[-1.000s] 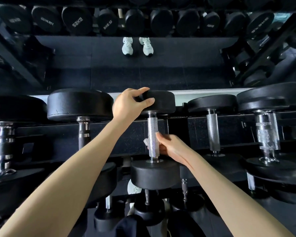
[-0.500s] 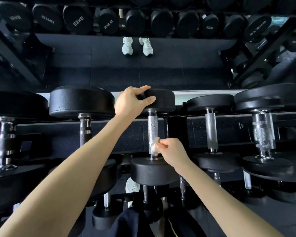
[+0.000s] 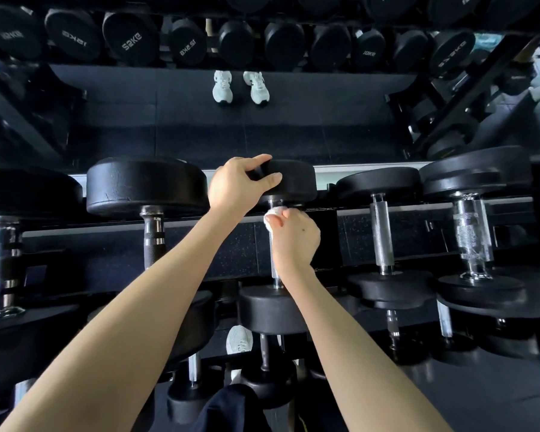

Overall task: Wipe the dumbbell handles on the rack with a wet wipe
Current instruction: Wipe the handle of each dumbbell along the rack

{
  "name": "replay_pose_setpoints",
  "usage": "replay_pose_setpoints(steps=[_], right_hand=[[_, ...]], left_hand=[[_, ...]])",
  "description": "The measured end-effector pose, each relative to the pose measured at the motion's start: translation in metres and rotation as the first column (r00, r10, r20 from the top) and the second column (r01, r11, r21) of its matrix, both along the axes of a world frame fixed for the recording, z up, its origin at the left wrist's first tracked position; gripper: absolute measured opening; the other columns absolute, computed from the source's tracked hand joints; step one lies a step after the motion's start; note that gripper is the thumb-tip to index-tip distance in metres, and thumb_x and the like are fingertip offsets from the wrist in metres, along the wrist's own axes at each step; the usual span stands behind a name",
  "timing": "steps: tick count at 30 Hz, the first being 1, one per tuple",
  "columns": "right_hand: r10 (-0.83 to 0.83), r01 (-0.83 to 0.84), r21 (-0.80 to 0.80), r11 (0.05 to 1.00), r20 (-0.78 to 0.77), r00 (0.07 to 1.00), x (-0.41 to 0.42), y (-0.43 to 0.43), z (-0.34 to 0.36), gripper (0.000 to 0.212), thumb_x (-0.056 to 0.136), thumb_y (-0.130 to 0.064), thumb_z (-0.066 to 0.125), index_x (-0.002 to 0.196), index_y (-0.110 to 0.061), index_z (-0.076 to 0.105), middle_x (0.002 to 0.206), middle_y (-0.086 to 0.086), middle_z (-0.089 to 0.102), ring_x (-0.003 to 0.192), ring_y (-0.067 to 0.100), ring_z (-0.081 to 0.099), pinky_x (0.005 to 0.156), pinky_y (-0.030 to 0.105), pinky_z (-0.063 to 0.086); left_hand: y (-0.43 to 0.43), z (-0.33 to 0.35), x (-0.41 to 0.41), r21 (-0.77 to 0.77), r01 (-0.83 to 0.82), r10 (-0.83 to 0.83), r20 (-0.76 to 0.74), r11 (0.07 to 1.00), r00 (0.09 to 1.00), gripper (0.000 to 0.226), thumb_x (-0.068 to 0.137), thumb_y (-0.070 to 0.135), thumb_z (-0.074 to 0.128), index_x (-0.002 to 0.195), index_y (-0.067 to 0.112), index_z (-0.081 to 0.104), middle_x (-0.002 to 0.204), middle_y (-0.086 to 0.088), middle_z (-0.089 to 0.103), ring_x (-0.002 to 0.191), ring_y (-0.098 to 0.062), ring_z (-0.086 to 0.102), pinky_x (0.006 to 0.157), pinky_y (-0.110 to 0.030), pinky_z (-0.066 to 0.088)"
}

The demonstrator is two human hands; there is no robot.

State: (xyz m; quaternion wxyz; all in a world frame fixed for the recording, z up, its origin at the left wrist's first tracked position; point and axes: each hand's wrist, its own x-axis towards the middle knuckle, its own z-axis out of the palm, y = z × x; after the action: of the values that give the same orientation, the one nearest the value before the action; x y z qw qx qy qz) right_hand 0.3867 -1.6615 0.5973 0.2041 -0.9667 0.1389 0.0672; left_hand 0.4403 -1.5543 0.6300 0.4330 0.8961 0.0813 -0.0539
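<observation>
Right hand (image 3: 295, 238) fingers wrap crumpled white wet wipe (image 3: 272, 217) around knurled handle (image 3: 274, 269); left hand (image 3: 236, 185) fingers grip black head (image 3: 293, 179)

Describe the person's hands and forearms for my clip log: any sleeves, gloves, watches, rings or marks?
Both forearms are bare as far as the frame shows, with no sleeve edge in view. The left hand and right hand wear no gloves, and no watch, bracelet or ring is visible. Fingernails look short and unpainted. The right hand has one small dark dot on its back.
</observation>
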Motion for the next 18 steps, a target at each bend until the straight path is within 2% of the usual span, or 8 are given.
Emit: replay_pose_setpoints(steps=[4, 6, 8, 10, 12, 14, 15, 18], right_hand=[[-0.026, 0.028, 0.01, 1.0, -0.114, 0.993, -0.028, -0.015, -0.002, 0.032, 0.088, -0.039, 0.057, 0.07, -0.014, 0.049, 0.066, 0.0, 0.05, 0.064, 0.019, 0.049, 0.05, 0.026, 0.026], [-0.047, 0.05, 0.024, 0.998, -0.119, 0.992, -0.018, -0.011, -0.003, 0.033, 0.085, -0.039, 0.061, 0.071, -0.01, 0.056, 0.066, 0.002, 0.056, 0.064, 0.02, 0.054, 0.048, 0.024, 0.027], [-0.065, 0.068, 0.038, 0.997, -0.074, 0.995, -0.001, -0.002, -0.002, 0.035, 0.084, -0.04, 0.06, 0.079, -0.006, 0.063, 0.074, 0.006, 0.063, 0.07, 0.022, 0.059, 0.054, 0.024, 0.03], [-0.073, 0.075, 0.041, 0.996, -0.048, 0.996, 0.005, 0.002, 0.002, 0.034, 0.085, -0.038, 0.058, 0.08, -0.005, 0.06, 0.076, 0.006, 0.061, 0.071, 0.021, 0.056, 0.055, 0.026, 0.029], [-0.043, 0.046, 0.029, 0.999, -0.072, 0.996, -0.006, -0.004, 0.004, 0.032, 0.085, -0.038, 0.057, 0.078, -0.007, 0.057, 0.075, 0.005, 0.057, 0.07, 0.022, 0.054, 0.054, 0.027, 0.029], [-0.026, 0.034, 0.087, 0.996, -0.091, 0.995, -0.022, -0.012, 0.004, 0.032, 0.081, -0.037, 0.059, 0.07, -0.009, 0.052, 0.067, 0.003, 0.053, 0.065, 0.024, 0.05, 0.056, 0.027, 0.031], [-0.042, 0.057, 0.148, 0.987, -0.103, 0.994, -0.029, -0.015, 0.005, 0.033, 0.08, -0.037, 0.06, 0.067, -0.008, 0.05, 0.064, 0.002, 0.051, 0.063, 0.025, 0.048, 0.055, 0.027, 0.032], [-0.071, 0.113, 0.291, 0.95, -0.149, 0.986, -0.036, -0.022, 0.006, 0.036, 0.087, -0.038, 0.056, 0.077, -0.004, 0.059, 0.073, 0.007, 0.061, 0.069, 0.025, 0.053, 0.057, 0.029, 0.033]], left_hand=[[-0.001, -0.001, -0.001, 0.0, -0.011, 0.011, -0.014, 1.0, 1.0, 0.046, 0.082, 0.052, 0.064, 0.126, 0.04, 0.057, 0.111, 0.007, 0.061, 0.106, -0.02, 0.055, 0.062, -0.026, 0.035], [0.0, -0.003, -0.001, -0.005, -0.006, 0.006, -0.019, 1.0, 1.0, 0.046, 0.082, 0.053, 0.063, 0.126, 0.04, 0.057, 0.111, 0.007, 0.061, 0.106, -0.022, 0.055, 0.063, -0.027, 0.036], [0.002, -0.002, 0.0, 0.004, 0.028, -0.028, -0.023, 1.0, 0.999, 0.047, 0.083, 0.052, 0.062, 0.128, 0.039, 0.055, 0.115, 0.007, 0.061, 0.109, -0.021, 0.054, 0.069, -0.027, 0.039], [0.003, 0.003, -0.005, 0.016, 0.058, -0.058, -0.012, 0.998, 0.998, 0.047, 0.086, 0.047, 0.06, 0.131, 0.037, 0.053, 0.125, 0.006, 0.057, 0.115, -0.018, 0.052, 0.078, -0.025, 0.04], [0.005, 0.007, -0.02, 0.016, -0.091, 0.091, 0.016, 0.996, 0.996, 0.043, 0.089, 0.039, 0.059, 0.13, 0.031, 0.055, 0.13, 0.004, 0.056, 0.115, -0.014, 0.053, 0.08, -0.021, 0.037], [0.007, 0.005, -0.048, 0.001, -0.335, 0.335, 0.041, 0.942, 0.941, 0.032, 0.09, 0.031, 0.058, 0.121, 0.023, 0.063, 0.118, 0.002, 0.064, 0.099, -0.013, 0.061, 0.073, -0.021, 0.039], [0.005, 0.001, -0.064, -0.026, -0.385, 0.386, 0.026, 0.922, 0.922, 0.026, 0.09, 0.027, 0.058, 0.113, 0.019, 0.068, 0.107, 0.001, 0.068, 0.091, -0.014, 0.063, 0.072, -0.02, 0.039], [-0.013, -0.01, -0.099, -0.101, -0.297, 0.289, -0.085, 0.95, 0.954, 0.015, 0.088, 0.021, 0.061, 0.095, 0.017, 0.074, 0.083, 0.004, 0.071, 0.079, -0.012, 0.064, 0.061, -0.012, 0.036]])
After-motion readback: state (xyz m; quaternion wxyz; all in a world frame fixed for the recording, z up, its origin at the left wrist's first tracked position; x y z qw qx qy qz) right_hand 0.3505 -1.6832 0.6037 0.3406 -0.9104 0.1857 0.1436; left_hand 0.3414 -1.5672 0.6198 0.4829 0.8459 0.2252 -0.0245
